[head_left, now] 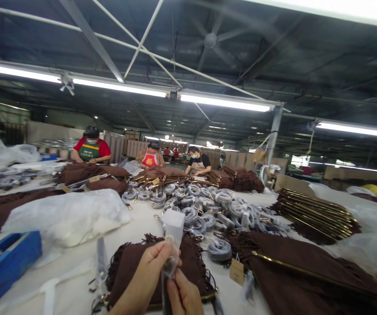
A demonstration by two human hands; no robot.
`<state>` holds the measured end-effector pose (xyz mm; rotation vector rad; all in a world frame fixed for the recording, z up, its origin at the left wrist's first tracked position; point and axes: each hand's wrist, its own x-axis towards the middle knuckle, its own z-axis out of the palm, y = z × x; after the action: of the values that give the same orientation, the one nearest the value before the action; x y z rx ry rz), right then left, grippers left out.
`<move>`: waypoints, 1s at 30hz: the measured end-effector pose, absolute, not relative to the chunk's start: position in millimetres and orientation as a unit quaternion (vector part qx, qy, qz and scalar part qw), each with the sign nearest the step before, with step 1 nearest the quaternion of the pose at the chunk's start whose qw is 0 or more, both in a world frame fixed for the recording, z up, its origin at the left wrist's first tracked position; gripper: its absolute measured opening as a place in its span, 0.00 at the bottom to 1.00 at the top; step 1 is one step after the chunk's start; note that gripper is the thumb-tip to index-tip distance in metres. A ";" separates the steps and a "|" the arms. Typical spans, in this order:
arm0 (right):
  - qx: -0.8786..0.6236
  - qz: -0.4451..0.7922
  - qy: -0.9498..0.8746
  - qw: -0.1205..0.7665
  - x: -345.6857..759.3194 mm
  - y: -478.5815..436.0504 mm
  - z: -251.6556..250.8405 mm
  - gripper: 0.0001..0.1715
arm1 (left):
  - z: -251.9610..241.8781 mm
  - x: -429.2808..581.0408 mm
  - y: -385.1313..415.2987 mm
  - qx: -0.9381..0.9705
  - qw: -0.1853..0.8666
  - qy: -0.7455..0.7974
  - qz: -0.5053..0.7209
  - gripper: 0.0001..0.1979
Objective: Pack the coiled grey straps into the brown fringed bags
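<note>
My left hand [157, 259] has its thumb and finger pinched tight on a clear, wrapped strip [171, 264]. My right hand [185, 291] is just below, at five o'clock from it, and its thumb and finger are clamped on the strip too. The strip is right between my hands, over a brown bag [131, 267] with fringe that lies on the white table [142, 221]. At twelve o'clock, just past my fingertips, is a white piece [174, 224]; I can't tell if I hold it. One gray roll [219, 250] sits at two o'clock, and a big heap of rolls [208, 205] is at one o'clock. At three o'clock lies a big bag [309, 262] with a gold bar, and a tan tag [237, 271] is by its near side. A blue tape holder [14, 258] is at nine o'clock. A puffy plastic sack [66, 214] is at ten. Far off, between eleven and one, three people [92, 148] stand or sit behind piles of brown stuff [96, 172].
</note>
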<state>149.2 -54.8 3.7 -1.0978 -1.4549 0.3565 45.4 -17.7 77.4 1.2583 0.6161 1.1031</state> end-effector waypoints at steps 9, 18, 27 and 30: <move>-0.471 0.206 -0.577 0.635 158.8 -51.2 -6.1 0.25 | 42.7 43.2 -20.5 0.594 0.636 0.241 0.430 0.23; -0.470 0.172 -0.592 0.632 170.5 -55.8 -4.4 0.22 | 34.1 37.2 -20.2 0.602 0.662 0.241 0.375 0.19; -0.476 0.173 -0.630 0.589 165.1 -54.4 -2.5 0.21 | 62.2 35.2 -19.8 0.550 0.591 0.301 0.508 0.26; -0.468 0.191 -0.617 0.603 165.6 -51.8 -5.3 0.21 | 40.8 47.3 -18.2 0.540 0.622 0.278 0.495 0.29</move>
<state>165.6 -51.8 -5.3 -1.0833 -1.4287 0.4426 47.3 -18.2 40.8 1.2394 0.6382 1.1364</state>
